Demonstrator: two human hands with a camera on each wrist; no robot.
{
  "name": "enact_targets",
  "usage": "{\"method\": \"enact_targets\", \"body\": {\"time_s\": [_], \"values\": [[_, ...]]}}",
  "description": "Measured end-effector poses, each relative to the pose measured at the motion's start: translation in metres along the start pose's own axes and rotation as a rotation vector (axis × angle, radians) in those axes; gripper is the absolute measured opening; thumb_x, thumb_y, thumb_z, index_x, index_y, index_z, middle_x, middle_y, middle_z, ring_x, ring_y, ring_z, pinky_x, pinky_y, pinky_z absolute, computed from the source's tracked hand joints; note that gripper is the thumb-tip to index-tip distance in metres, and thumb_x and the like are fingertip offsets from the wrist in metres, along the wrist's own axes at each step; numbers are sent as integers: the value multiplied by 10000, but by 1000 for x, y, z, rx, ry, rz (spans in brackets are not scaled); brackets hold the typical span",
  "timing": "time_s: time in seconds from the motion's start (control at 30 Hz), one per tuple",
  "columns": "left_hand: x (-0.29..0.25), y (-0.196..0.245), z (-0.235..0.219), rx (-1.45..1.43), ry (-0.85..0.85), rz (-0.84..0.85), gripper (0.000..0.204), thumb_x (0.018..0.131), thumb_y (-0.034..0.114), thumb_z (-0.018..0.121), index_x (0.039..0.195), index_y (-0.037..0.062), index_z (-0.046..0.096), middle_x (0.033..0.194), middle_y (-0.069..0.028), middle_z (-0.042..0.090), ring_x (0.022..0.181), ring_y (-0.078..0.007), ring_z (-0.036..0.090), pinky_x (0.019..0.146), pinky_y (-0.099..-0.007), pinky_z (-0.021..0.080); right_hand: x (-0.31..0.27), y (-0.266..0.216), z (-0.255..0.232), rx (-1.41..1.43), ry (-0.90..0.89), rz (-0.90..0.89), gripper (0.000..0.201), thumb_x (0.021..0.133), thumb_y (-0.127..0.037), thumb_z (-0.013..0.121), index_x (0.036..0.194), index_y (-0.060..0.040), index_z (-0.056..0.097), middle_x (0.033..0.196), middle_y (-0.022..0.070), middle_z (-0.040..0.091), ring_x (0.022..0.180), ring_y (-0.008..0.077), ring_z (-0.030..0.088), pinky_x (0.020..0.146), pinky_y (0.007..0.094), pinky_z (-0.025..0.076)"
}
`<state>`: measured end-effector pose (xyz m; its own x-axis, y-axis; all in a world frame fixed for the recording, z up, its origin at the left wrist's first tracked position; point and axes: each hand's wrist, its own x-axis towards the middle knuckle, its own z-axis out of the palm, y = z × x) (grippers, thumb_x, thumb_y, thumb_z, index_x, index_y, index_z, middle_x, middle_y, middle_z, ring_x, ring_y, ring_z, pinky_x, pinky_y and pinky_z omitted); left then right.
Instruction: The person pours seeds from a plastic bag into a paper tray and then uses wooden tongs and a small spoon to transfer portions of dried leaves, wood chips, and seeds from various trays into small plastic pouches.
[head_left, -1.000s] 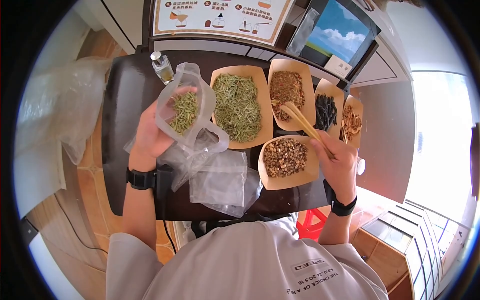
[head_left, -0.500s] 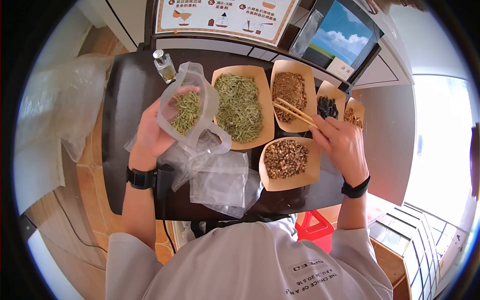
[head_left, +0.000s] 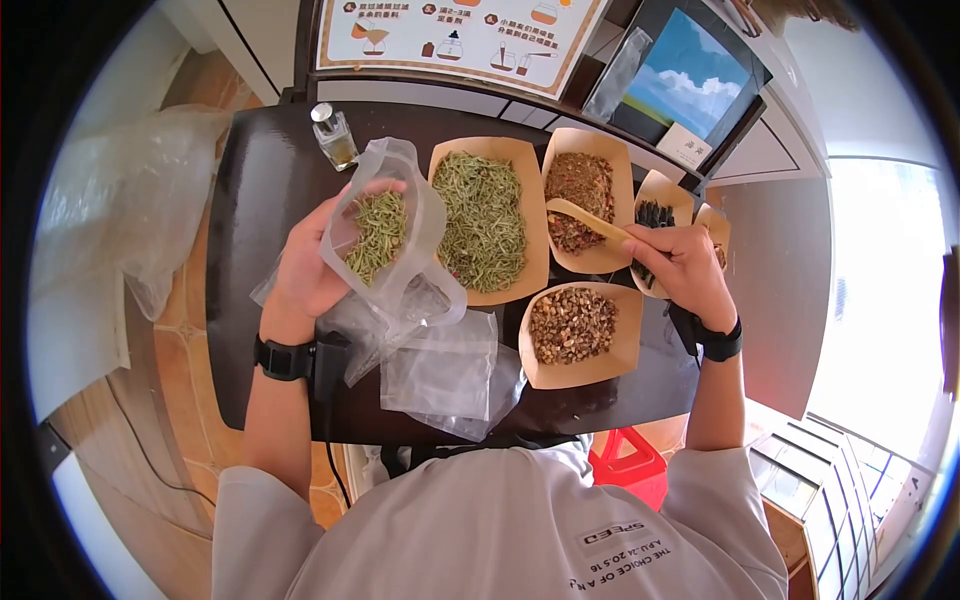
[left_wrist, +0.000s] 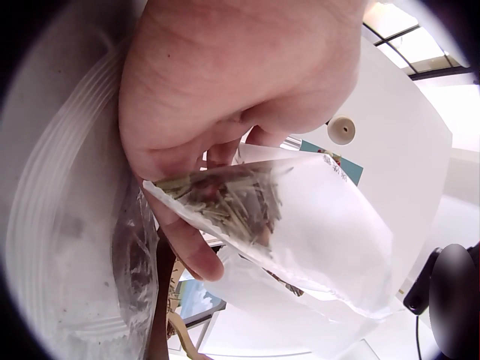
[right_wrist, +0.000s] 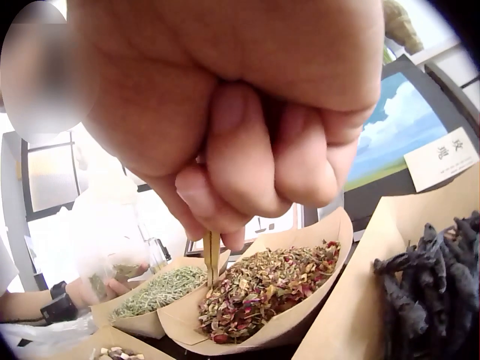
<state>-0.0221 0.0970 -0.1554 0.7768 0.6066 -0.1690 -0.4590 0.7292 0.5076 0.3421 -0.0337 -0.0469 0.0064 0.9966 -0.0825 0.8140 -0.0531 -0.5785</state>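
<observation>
In the head view the left hand [head_left: 312,262] holds a translucent pouch [head_left: 425,225] with green dried herb [head_left: 378,235] inside; the left wrist view shows the herb [left_wrist: 232,202] through the pouch wall. The right hand [head_left: 685,272] pinches wooden tongs [head_left: 590,218] over a paper tray of reddish-brown mix [head_left: 582,185]. From the right wrist, the tong tips [right_wrist: 213,270] touch the mix [right_wrist: 262,292], with the fingers curled above. Left of that tray stands a larger one of green herb [head_left: 482,220].
Nearer the person is a tray of brown chunks [head_left: 572,325]; dark pieces [head_left: 655,215] fill another at right. Flat clear bags [head_left: 440,370] lie on the dark table [head_left: 262,170]. A glass bottle [head_left: 335,138] stands at the back left, and an instruction sheet [head_left: 450,40] is behind.
The right hand has turned and shifted with the tongs, which stay over the reddish-brown mix. The left hand keeps hold of the pouch, and the whole scene has shifted slightly down in view.
</observation>
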Motion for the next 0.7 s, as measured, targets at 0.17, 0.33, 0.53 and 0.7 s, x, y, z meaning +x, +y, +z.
{"method": "enact_targets", "body": {"time_s": [0.17, 0.33, 0.53, 0.7], "values": [[0, 0, -1, -30, 25, -4, 465, 1064, 306, 372, 1351, -36, 502, 1314, -103, 585, 1122, -214, 609, 970, -395, 512, -3, 11, 6, 101, 15, 92, 247, 905, -172, 723, 1040, 35, 721, 696, 139, 692, 577, 75, 541, 571, 273, 477], [0, 0, -5, -28, 21, -12, 459, 1057, 282, 371, 1364, -36, 493, 1328, -100, 577, 1130, -214, 605, 977, -396, 508, -10, 7, 4, 130, -9, 211, 239, 931, -126, 690, 1097, 46, 702, 695, 32, 662, 643, 18, 492, 565, 214, 430], [0, 0, -2, -18, 4, -8, 468, 1063, 305, 369, 1363, -31, 497, 1328, -90, 576, 1117, -215, 610, 971, -391, 510, -19, 8, 4, 183, 37, 215, 234, 930, -120, 691, 1107, 33, 711, 666, 2, 623, 626, 6, 463, 547, 210, 405], [1, 0, -1, -6, -42, -32, 475, 1069, 335, 370, 1344, -25, 512, 1304, -90, 582, 1109, -201, 612, 953, -384, 518, -28, -28, 19, 133, 67, 123, 203, 903, -120, 711, 1032, 38, 712, 653, 96, 627, 560, 118, 527, 538, 271, 432]]}}
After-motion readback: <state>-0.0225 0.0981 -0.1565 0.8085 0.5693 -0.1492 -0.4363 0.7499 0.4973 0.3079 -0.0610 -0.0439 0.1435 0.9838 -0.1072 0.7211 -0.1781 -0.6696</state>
